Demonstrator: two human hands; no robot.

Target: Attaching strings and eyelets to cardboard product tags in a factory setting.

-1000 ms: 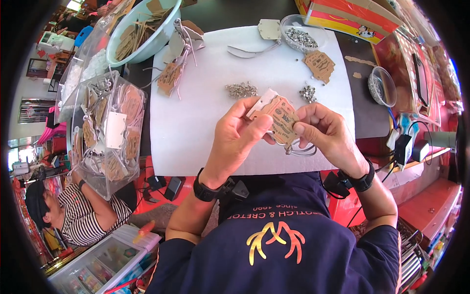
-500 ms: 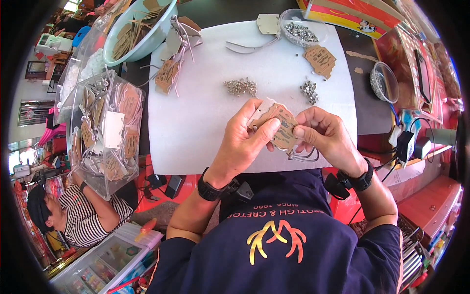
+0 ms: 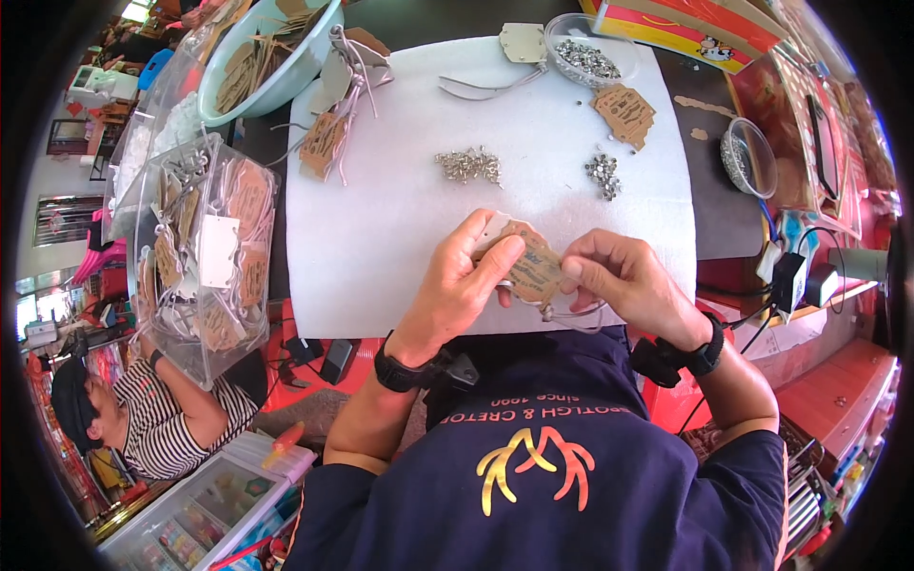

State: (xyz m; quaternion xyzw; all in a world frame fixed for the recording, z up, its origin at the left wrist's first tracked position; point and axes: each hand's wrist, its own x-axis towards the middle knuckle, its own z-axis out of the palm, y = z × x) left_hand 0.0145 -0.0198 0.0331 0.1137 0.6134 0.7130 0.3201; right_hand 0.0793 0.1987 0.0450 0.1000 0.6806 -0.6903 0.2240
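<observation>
Brown cardboard tags [image 3: 535,271] with a grey cord are held over the near edge of a white foam sheet [image 3: 381,257]. My left hand [image 3: 460,276] is closed on their left side, thumb on top. My right hand [image 3: 619,276] pinches at their right edge, close to the grey cord [image 3: 583,316]; whether it grips card or cord is hard to see. Beyond my hands lie a pile of silvery pronged metal pieces [image 3: 468,167] and a smaller heap of round metal studs [image 3: 603,177]. A small stack of brown tags [image 3: 624,116] rests at the far right of the sheet.
At left stand a clear plastic box [image 3: 205,333] full of corded tags and a pale green basin [image 3: 214,109] of cardboard pieces. Bowls of metal bits [image 3: 609,48] sit far right. Corded tags [image 3: 324,143] lie far left. A person in a striped shirt [image 3: 176,428] is at lower left.
Both hands have moved slightly down and apart with the tags. My right hand has slid to the tags' right edge, and more of their printed face shows.
</observation>
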